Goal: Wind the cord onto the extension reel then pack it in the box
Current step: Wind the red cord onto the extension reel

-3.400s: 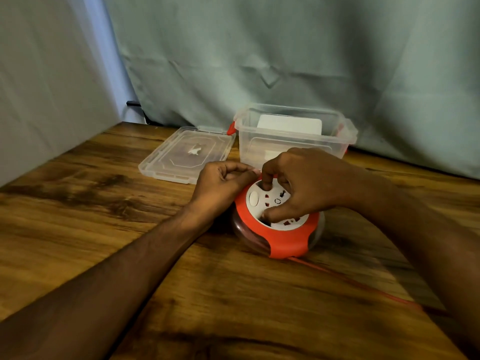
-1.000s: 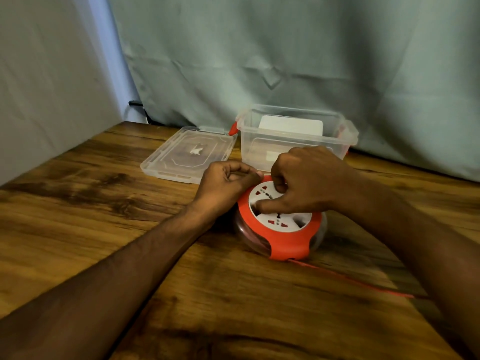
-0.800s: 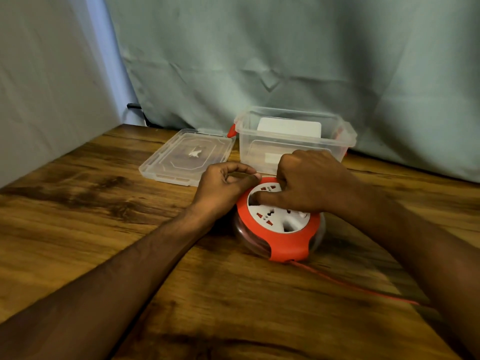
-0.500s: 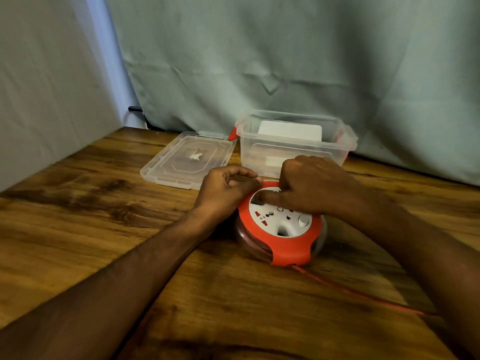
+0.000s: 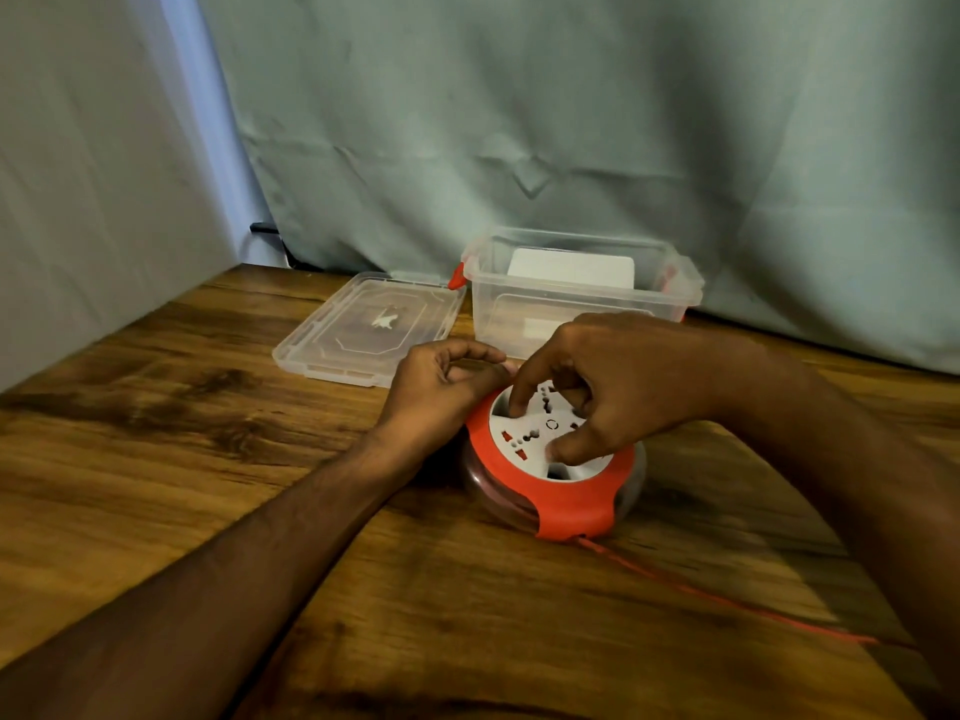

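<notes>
Red and white, the reel (image 5: 553, 472) lies flat on the wooden table (image 5: 156, 459), socket face up, its clear drum touching the tabletop just in front of the box (image 5: 582, 298). Left hand (image 5: 441, 389), curled almost closed, rests against the reel's far-left red rim; whether its fingers pinch the rim or merely brace against it cannot be told. Right hand (image 5: 618, 379) arches over the white socket face, fingers spread and bent, with a fingertip pressed down near the far-left edge of the face and the thumb planted near its right side; it grips the rotating face and holds no loose object. Red cord (image 5: 727, 597) leaves the reel at the near edge of the red band and runs across the table toward the lower right, where it passes out of sight beneath the right forearm. Behind the reel, the box stands open and upright, clear-walled with red latches, a white item visible inside. Lid (image 5: 369, 327) lies flat just beside the box on its left. Grey-green cloth (image 5: 571, 122) hangs behind the table.
</notes>
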A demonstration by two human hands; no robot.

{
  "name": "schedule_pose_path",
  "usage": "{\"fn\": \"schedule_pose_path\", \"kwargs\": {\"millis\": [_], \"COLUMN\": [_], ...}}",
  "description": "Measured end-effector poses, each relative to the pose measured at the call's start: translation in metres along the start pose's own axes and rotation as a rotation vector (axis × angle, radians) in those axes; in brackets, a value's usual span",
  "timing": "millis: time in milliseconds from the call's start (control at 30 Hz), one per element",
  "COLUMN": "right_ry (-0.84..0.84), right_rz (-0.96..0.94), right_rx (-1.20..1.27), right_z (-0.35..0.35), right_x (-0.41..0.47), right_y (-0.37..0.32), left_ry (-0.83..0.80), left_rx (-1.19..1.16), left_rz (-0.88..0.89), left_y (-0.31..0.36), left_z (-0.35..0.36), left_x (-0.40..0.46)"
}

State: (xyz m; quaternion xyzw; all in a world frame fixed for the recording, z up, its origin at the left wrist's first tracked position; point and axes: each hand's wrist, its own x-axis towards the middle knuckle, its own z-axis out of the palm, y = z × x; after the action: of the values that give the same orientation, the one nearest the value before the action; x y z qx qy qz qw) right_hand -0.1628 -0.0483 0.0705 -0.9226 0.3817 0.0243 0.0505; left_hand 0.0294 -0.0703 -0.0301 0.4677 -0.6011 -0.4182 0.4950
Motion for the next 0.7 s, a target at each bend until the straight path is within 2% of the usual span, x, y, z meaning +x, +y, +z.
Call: {"fn": "schedule_pose_path", "kwargs": {"millis": [400,700], "right_ry": [-0.003,0.08], "right_rz": [0.033,0.073], "right_rx": [-0.076,-0.167], "right_z": [0.0,0.011], "right_x": [-0.002,0.004], "right_y": [-0.005,-0.002], "left_ry": [0.002,-0.031], "left_rx": [0.006,-0.007], "left_rz": [0.004,0.022], "left_y": [-0.004,-0.005], "left_z": [0.0,0.0], "left_x": [0.003,0.002]}}
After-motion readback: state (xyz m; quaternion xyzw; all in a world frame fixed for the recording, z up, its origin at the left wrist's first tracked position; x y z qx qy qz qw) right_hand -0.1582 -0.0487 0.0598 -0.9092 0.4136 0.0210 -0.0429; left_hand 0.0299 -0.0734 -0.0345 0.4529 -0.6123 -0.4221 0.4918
